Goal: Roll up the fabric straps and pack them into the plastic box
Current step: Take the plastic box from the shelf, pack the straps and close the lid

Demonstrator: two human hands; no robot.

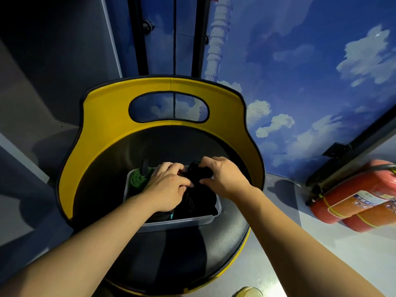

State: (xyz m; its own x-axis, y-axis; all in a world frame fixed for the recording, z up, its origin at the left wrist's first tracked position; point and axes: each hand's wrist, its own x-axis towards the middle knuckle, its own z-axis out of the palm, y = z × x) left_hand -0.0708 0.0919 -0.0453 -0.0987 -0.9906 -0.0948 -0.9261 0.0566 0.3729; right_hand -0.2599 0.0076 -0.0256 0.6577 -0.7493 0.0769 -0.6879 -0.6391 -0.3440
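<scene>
A clear plastic box (184,220) rests on the black seat of a yellow chair (96,133). Inside it, a green rolled strap (137,179) lies at the far left corner and several black rolled straps (198,200) fill the right half. My left hand (169,187) presses down into the box, fingers curled on the black straps. My right hand (222,176) pinches a black strap roll (198,169) at the box's far right side. A small teal piece (171,215) peeks out under my left wrist.
The chair's yellow backrest with its oval handle cut-out (169,108) curves round the seat. Red fire extinguishers (360,202) lie on the grey floor at right. A blue sky-print wall (310,71) rises behind. A shoe tip (248,292) shows at the bottom.
</scene>
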